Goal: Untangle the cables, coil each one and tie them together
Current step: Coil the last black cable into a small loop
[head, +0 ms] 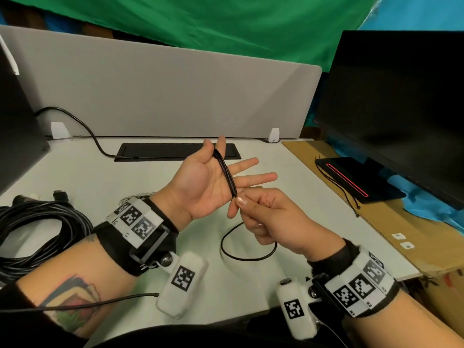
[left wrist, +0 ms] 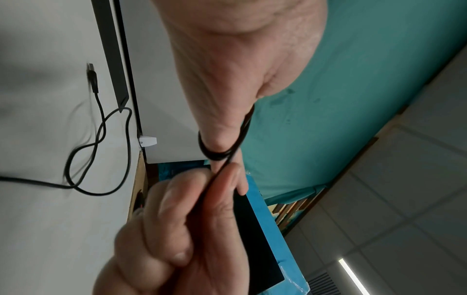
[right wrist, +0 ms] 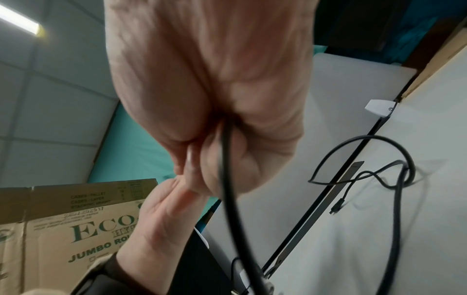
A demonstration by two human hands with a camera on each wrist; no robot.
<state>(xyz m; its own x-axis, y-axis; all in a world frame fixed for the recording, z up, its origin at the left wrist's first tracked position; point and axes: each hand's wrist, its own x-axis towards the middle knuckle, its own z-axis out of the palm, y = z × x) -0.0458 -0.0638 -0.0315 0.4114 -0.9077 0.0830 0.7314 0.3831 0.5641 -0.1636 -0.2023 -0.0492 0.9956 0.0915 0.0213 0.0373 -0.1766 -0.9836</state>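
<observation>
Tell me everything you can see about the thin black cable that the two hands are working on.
The thin black cable looks round, smooth and rubbery. Several turns of it are wound around the spread fingers of the left hand, whose palm faces up, so the strands cross the palm side of the fingers as a tight bundle. The right hand pinches the cable just below this coil. From there the free length hangs down and makes a loose loop on the white desk. Its connector lies on the desk, seen in the wrist views.

Matt white desk (head: 140, 177), glossy black cable (head: 227, 173), brown cardboard (head: 411, 229) at three o'clock, green cloth (head: 226, 23) at twelve.
</observation>
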